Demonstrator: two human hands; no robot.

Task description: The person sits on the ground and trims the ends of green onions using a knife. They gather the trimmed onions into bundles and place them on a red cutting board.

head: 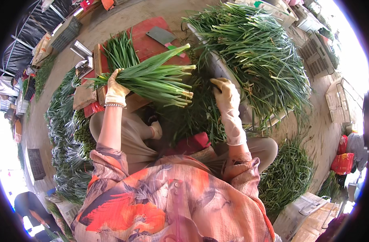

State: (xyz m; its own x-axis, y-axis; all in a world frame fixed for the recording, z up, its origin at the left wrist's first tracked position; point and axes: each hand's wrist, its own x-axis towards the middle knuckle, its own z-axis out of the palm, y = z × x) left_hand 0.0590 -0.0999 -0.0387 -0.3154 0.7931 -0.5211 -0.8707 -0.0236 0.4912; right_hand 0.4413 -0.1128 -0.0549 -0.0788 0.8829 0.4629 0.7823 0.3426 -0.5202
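My left hand [115,87], in a thin pale glove with a beaded bracelet at the wrist, grips a bunch of Chinese chives [154,75]. The cut, pale ends fan out to the right over a red board [148,45]. My right hand [227,92], in a similar glove, hovers by the near side of a white crate [222,68]. Its fingers are bent and slightly apart, with nothing seen in them. Chives [257,57] heap high above that crate's rim. On the board lie a smaller pile of chives [121,50] and a cleaver [161,36] with a green and pink handle.
Loose leaves [196,112] cover the ground between my legs. Bundled greens [66,136] are stacked along my left side. A wooden block [85,95] and a metal canister [81,50] stand left of the board. Another leaf heap [287,175] and plastic crates [343,101] lie right.
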